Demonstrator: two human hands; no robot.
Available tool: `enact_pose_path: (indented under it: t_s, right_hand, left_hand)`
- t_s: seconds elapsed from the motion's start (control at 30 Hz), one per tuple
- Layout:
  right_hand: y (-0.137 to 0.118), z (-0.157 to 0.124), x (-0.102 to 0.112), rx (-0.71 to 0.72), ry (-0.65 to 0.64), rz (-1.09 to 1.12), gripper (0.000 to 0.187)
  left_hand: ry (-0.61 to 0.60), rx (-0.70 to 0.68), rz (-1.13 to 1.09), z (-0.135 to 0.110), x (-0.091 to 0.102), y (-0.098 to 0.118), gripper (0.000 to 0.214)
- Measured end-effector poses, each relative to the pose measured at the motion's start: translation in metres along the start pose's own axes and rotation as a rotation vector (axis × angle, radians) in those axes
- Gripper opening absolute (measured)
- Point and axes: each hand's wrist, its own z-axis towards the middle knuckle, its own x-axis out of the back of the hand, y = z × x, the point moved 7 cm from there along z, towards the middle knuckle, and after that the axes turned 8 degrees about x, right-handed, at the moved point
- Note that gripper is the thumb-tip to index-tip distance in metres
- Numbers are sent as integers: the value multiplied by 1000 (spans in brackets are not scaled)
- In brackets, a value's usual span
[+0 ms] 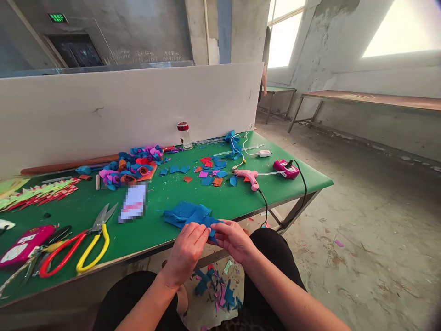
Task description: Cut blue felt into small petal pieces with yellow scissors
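Observation:
My left hand (188, 250) and my right hand (232, 239) meet at the near edge of the green table (165, 193). Both pinch a small blue felt piece (211, 228) between the fingertips. Just behind them lies a pile of blue felt pieces (186, 214). Both hands have their fingers closed on the felt.
A pink glue gun (248, 177) with a black cord lies at the right, beside a pink box (286, 168). Scissors with red and yellow handles (82, 243) lie at the left. Finished felt flowers (132, 168), felt scraps (210, 170) and a glass jar (185, 134) stand further back. Scraps litter the floor (217, 287).

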Motion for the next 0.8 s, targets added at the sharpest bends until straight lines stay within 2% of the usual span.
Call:
enact_pose_path:
  t_s: [0.1,0.2,0.37,0.43,0.47,0.53,0.57,0.63,0.67,0.73,0.8]
  right_hand:
    - [8,-4,6,23,-19,-44,40]
    - [17,-4,14,18,21,-34,50]
    - [27,-2,21,17,53,-27,54]
    - [27,0,25,15,66,-39,54]
    - [27,1,27,13,68,-46,53]
    - [27,3,31,4,69,-53,49]
    - [26,3,33,-2,68,-54,47]
    - [27,4,36,-10,70,-50,44]
    - [27,4,37,-12,74,-48,44]
    - [28,4,38,-12,79,-44,44]
    - [28,4,39,-8,89,-41,43]
  left_hand:
    - [-10,-32,17,-6,0,8,23]
    - [-4,-37,65,-12,-2,15,25]
    - [-6,-4,121,-17,-4,26,24]
    - [-14,40,108,-17,4,18,28]
    - [-15,82,105,-17,11,7,30]
    - [-12,221,136,-19,32,-31,32]
    - [10,312,182,-21,46,-56,32]
    - [-24,537,354,-32,71,-115,32]
    - [-91,658,479,-41,81,-144,36]
    - [-392,896,671,-66,89,-197,50]
    - [-683,1036,678,-93,87,-227,63]
